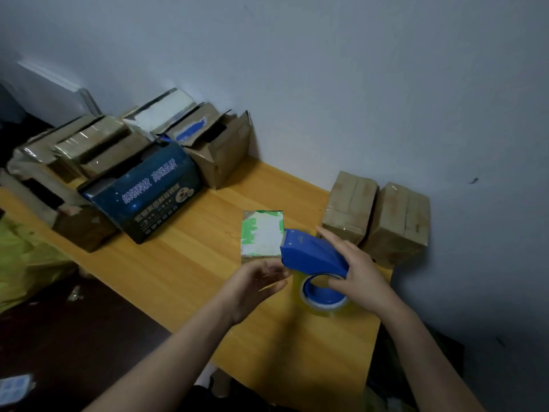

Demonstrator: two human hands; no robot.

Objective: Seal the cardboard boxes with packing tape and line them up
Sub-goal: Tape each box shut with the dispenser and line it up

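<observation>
Blue plastic up front: the tape dispenser is in the right hand, fingers laid over its cover and the thumb hooked into the core of the clear packing tape roll. The left hand hovers just beside it, fingers loosely curled, blurred, and gripping nothing I can make out.

The small box lies flat on the wooden tabletop, its white, green-patched face up, between the heap of unsealed cartons on the left and the two taped brown boxes by the wall. Its long axis runs away from the person, tilted only slightly.

The dispenser's long axis runs from the roll, nearest the body, up and leftward to the cutter nose, which points at the box's right edge and appears to meet it, though I can't tell whether it touches.

Now the dangers. Nobody is holding that box down, and it looks light, so a pull of tape may drag it across the tabletop. The nose comes in at a slant to the box's length, so a strip started here would likely run crooked. Any loose tape end, unseen here, could fold back on itself. And the left fingertips sit near the cutter end, so a quick tug risks a nick.
</observation>
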